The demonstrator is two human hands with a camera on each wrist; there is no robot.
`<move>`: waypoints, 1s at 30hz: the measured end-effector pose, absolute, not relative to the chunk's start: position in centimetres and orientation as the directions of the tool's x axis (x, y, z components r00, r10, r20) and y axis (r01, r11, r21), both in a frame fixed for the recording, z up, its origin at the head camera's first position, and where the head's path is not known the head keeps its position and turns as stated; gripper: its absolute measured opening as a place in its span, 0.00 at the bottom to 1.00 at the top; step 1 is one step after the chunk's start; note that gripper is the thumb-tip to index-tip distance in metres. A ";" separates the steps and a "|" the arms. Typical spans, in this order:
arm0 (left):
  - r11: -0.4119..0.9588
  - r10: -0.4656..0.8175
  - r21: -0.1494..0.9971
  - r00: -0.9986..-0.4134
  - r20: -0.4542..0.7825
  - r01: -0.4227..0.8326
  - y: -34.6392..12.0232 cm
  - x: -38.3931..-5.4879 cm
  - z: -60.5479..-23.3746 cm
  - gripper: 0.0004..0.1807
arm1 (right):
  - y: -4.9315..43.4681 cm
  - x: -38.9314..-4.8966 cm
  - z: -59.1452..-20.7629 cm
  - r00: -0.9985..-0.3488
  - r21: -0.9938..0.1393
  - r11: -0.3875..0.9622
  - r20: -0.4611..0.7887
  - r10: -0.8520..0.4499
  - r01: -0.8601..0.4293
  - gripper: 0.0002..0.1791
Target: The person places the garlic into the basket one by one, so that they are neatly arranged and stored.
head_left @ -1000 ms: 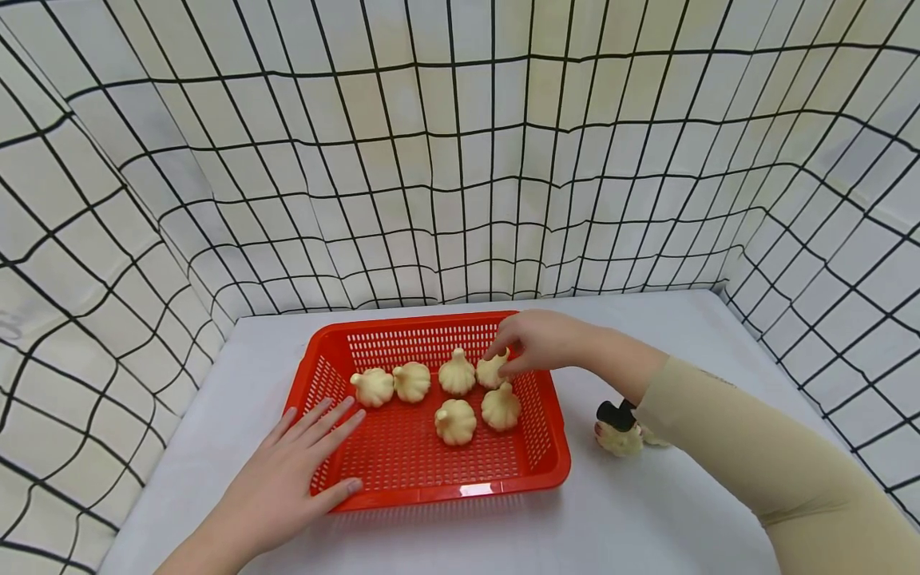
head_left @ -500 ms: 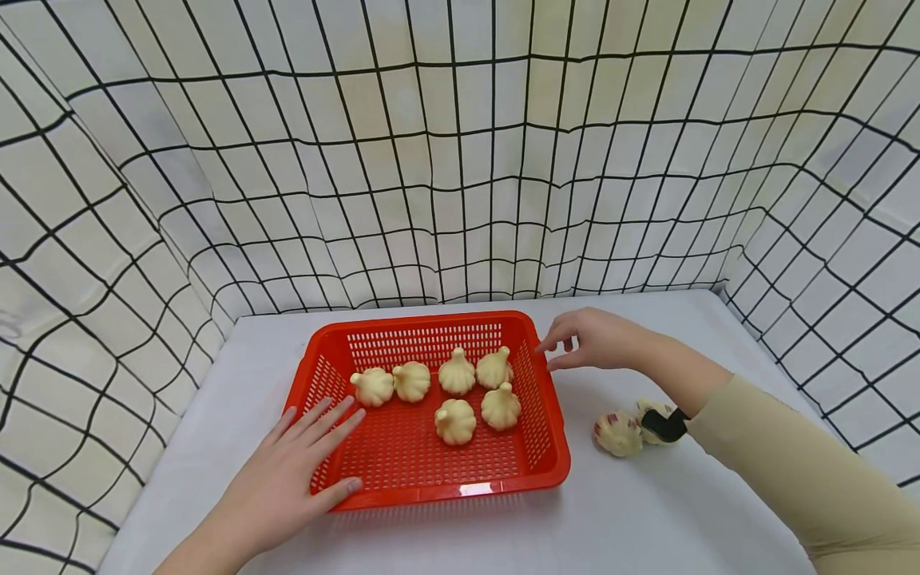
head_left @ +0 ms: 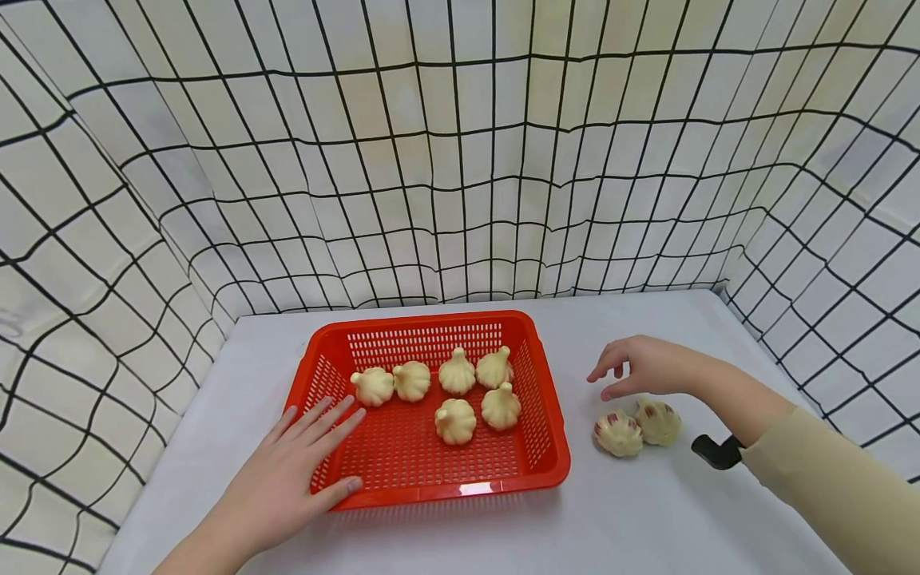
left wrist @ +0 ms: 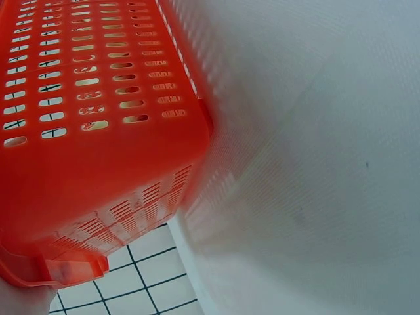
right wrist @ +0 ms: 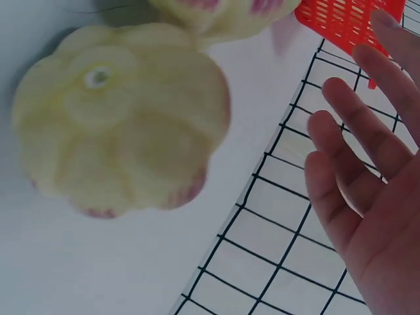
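Left hand: fingers straight and spread, laid over the left rim of a red basket; thumb at its near corner. Inside, ahead and to the right of those fingers, six pale garlic bulbs. Nearest one lies just beyond the fingertips, a second close beside it; the other four grouped farther right, well apart from the hand.

Right hand: over the tabletop, right of the basket. Fingers loosely bent, parted, holding nothing. Two purple-streaked garlic bulbs sit side by side on the near side of these fingers, apart from them in the right wrist view. Black object by the tan sleeve, behind the fingers. Black netting stands beyond both hands.
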State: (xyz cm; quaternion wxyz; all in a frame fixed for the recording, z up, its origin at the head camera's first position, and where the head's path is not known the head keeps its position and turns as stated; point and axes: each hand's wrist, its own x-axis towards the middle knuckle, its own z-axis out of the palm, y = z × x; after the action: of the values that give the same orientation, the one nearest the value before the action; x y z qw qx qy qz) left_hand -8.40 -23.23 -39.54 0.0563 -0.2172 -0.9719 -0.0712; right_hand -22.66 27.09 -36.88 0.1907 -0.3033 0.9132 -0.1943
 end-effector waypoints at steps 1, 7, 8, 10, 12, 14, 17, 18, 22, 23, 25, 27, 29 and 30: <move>0.894 0.417 0.114 -0.897 0.147 0.434 -23.2 -8.4 -39.5 0.43 | 27.4 -22.5 -37.0 -0.742 -0.474 0.742 -0.240 -0.626 -0.473 0.16; 0.897 0.412 0.107 -0.900 0.143 0.428 -23.2 -8.5 -39.6 0.43 | 28.7 -21.6 -37.5 -0.740 -0.499 0.759 -0.298 -0.603 -0.418 0.15; 0.898 0.412 0.104 -0.899 0.146 0.428 -23.3 -8.5 -39.6 0.44 | 28.8 -21.5 -37.6 -0.743 -0.501 0.768 -0.315 -0.591 -0.399 0.15; 0.897 0.414 0.099 -0.898 0.152 0.430 -23.3 -8.5 -39.7 0.43 | 29.0 -21.2 -37.7 -0.745 -0.500 0.786 -0.351 -0.567 -0.362 0.16; 0.895 0.418 0.094 -0.894 0.161 0.435 -23.3 -8.5 -39.7 0.43 | 29.1 -20.9 -37.9 -0.745 -0.501 0.801 -0.384 -0.545 -0.328 0.18; 0.897 0.416 0.093 -0.895 0.159 0.433 -23.3 -8.5 -39.7 0.44 | 29.1 -20.7 -38.0 -0.742 -0.506 0.809 -0.410 -0.531 -0.299 0.20; 0.901 0.409 0.098 -0.902 0.138 0.423 -23.3 -8.5 -39.6 0.44 | 29.0 -20.4 -38.2 -0.731 -0.515 0.811 -0.434 -0.527 -0.279 0.22; 0.903 0.405 0.099 -0.905 0.131 0.419 -23.3 -8.6 -39.6 0.44 | 29.0 -20.3 -38.3 -0.727 -0.518 0.812 -0.444 -0.523 -0.268 0.23; 0.902 0.406 0.101 -0.905 0.124 0.419 -23.3 -8.6 -39.6 0.44 | 28.8 -20.1 -38.5 -0.711 -0.518 0.818 -0.476 -0.518 -0.249 0.23; 0.902 0.407 0.100 -0.905 0.125 0.419 -23.4 -8.6 -39.7 0.44 | 28.7 -20.1 -38.5 -0.708 -0.516 0.820 -0.481 -0.516 -0.247 0.23; 0.902 0.407 0.097 -0.904 0.128 0.420 -23.4 -8.6 -39.7 0.44 | 28.6 -20.1 -38.6 -0.708 -0.508 0.824 -0.484 -0.515 -0.252 0.23; 0.902 0.407 0.096 -0.904 0.128 0.420 -23.4 -8.6 -39.7 0.44 | 28.5 -20.1 -38.7 -0.707 -0.502 0.821 -0.475 -0.524 -0.270 0.22; 0.903 0.407 0.096 -0.904 0.128 0.420 -23.4 -8.6 -39.7 0.44 | 28.4 -20.1 -38.8 -0.711 -0.496 0.818 -0.460 -0.532 -0.292 0.22; 0.903 0.407 0.095 -0.904 0.128 0.420 -23.4 -8.6 -39.8 0.44 | 28.3 -20.2 -38.8 -0.713 -0.494 0.814 -0.448 -0.539 -0.305 0.21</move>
State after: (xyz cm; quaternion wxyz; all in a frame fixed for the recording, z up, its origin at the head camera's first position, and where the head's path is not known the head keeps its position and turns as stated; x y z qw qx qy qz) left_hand -8.62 -23.41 -39.75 0.0524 -0.2124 -0.9739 -0.0603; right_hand -20.20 28.32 -38.79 0.2984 -0.2334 0.9045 -0.1960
